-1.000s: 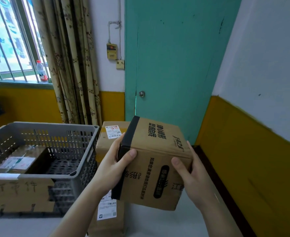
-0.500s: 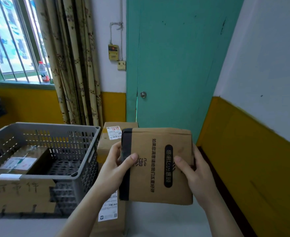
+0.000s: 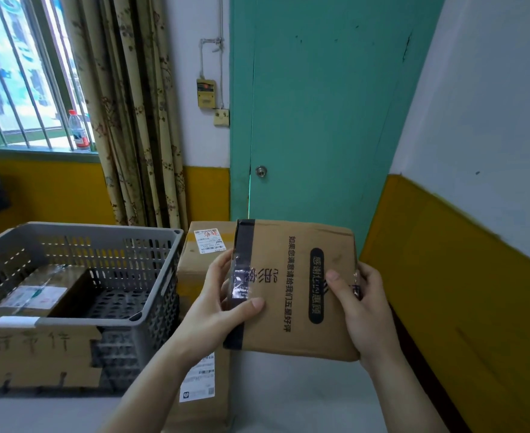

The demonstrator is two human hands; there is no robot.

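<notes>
Both hands held a small brown box (image 3: 301,292) up in the air, to the right of the grey crate (image 3: 79,237) and a little higher than its rim. The left hand (image 3: 218,307) gripped the box's edge nearer the crate, with its thumb lying across the black tape (image 3: 244,239) there. The right hand (image 3: 362,307) gripped the edge farther from the crate, thumb on the front and the other fingers tucked behind. The box's wide face, with black writing running sideways, was turned toward the camera.

A bigger brown box (image 3: 194,270) with white labels stood just beside the crate on its right, behind the small box. Inside the crate lay a flat parcel (image 3: 35,292) with a white label. A piece of cardboard (image 3: 38,354) with hand-drawn writing hung on the crate's near wall. Far behind the crate a water bottle (image 3: 78,131) stood on the window sill, and a green door (image 3: 320,120) was behind the crate and to its right
</notes>
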